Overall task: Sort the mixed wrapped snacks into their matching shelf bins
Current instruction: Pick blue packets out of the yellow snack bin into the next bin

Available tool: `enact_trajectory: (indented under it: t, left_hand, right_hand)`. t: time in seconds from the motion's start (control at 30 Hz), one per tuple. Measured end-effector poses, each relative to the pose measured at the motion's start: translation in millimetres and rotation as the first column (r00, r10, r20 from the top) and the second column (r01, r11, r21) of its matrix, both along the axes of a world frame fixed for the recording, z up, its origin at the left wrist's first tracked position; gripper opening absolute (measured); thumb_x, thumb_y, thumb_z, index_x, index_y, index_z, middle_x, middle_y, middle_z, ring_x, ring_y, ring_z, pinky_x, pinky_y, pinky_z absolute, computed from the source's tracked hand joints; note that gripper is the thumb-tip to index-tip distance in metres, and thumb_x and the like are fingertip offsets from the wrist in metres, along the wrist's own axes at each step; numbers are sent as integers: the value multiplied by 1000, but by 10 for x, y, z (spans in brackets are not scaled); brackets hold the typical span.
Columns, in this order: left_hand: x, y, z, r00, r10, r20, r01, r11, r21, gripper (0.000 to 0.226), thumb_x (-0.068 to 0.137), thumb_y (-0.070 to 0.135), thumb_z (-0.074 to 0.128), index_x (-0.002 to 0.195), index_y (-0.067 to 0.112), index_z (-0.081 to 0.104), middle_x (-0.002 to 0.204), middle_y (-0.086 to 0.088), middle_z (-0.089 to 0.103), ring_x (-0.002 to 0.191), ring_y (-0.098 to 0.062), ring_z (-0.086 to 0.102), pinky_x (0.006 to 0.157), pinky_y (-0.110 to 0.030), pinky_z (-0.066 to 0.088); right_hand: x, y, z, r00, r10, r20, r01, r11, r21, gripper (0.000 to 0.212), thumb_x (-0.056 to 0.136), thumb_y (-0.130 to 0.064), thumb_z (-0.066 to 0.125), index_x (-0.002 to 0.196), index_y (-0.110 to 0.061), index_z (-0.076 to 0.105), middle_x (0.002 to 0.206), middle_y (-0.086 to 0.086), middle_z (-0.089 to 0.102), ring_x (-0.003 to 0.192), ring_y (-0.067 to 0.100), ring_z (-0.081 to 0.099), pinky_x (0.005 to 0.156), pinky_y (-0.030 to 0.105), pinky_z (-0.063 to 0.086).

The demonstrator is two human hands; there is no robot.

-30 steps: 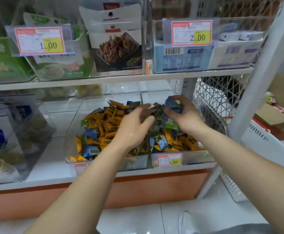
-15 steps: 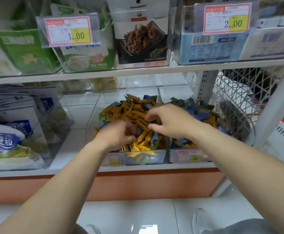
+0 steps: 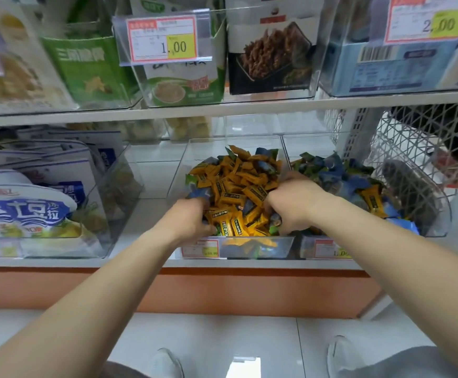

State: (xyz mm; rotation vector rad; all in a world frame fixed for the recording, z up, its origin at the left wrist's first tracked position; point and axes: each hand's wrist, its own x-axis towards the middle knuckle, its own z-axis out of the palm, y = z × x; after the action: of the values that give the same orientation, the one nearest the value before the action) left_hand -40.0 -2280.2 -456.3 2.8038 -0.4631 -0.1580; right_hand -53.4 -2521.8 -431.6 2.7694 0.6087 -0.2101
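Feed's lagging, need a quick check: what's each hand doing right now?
Left hand: fingers buried in the wrapped snacks; grip cannot be told.
Right hand: likewise curled into them; cannot be told.

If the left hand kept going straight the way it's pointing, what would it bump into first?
The orange wrapped snacks heaped in the clear bin. The left hand points into the shelf with its fingers among them, so it would likely just push deeper into the heap.
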Motion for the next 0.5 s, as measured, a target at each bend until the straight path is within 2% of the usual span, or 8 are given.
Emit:
enact_trajectory:
  t: [0.07, 0.13, 0.17, 0.23, 0.33, 0.4, 0.5]
  left_hand:
    - [8, -24, -9, 999, 15, -34, -15, 1000, -6, 30, 77, 30, 79, 101, 19, 66, 88, 3, 69, 81, -19, 65, 62, -25, 48]
    - [4, -28, -2, 999, 16, -29, -16, 1000, -18, 27, 75, 26, 79, 98, 19, 65, 76, 6, 63, 72, -17, 62, 53, -22, 41]
    - [2, -23, 4, 1000, 16, -21, -17, 999, -38, 31, 75, 24, 79, 101, 19, 64, 76, 7, 61, 73, -17, 62, 54, -23, 42]
    - [-3, -1, 30, 1000, 17, -11, -18, 995, -96, 45, 75, 21, 79, 116, 20, 59, 88, 4, 63, 81, -18, 62, 64, -27, 47]
    - [10, 72, 112, 996, 78, 46, -62, 961, -271, 54, 79, 20, 79, 127, 19, 55, 107, 1, 64, 88, -15, 60, 64, -20, 46]
    - [-13, 122, 188, 985, 170, 25, -139, 873, -468, 54, 82, 27, 80, 129, 19, 56, 107, 4, 64, 92, -13, 62, 68, -21, 47]
    - [-108, 84, 261, 964, 175, -200, -266, 627, -732, 50, 88, 25, 75, 132, 11, 58, 116, -3, 69, 105, -20, 67, 92, -40, 55]
  right_hand:
    - [6, -23, -9, 1000, -12, 19, 10, 995, 103, 18, 79, -36, 65, 88, -21, 70, 70, -2, 63, 65, 18, 59, 49, 25, 43]
    - [6, -74, 4, 999, -38, -3, 37, 946, 323, 23, 89, -39, 57, 97, -21, 70, 77, 0, 68, 68, 19, 62, 54, 28, 48]
    - [-4, -94, 12, 999, -46, -5, 43, 903, 427, 26, 94, -40, 55, 104, -21, 69, 83, 0, 71, 71, 19, 64, 58, 29, 50]
    - [-26, -111, 30, 998, -59, 26, 34, 824, 565, 31, 97, -40, 56, 121, -22, 63, 94, -1, 71, 77, 15, 64, 66, 32, 53]
    - [-46, -77, 53, 995, -84, 52, 22, 697, 717, 33, 97, -40, 59, 125, -23, 56, 91, -9, 65, 74, 5, 59, 61, 25, 44]
    - [-50, -37, 98, 992, -129, -2, 74, 552, 830, 28, 95, -38, 62, 119, -26, 56, 92, -14, 62, 76, 0, 59, 62, 19, 41]
    - [-82, 83, 156, 974, -75, -213, 224, 214, 951, 18, 93, -25, 70, 108, -20, 62, 95, -4, 68, 69, 2, 67, 62, 20, 53]
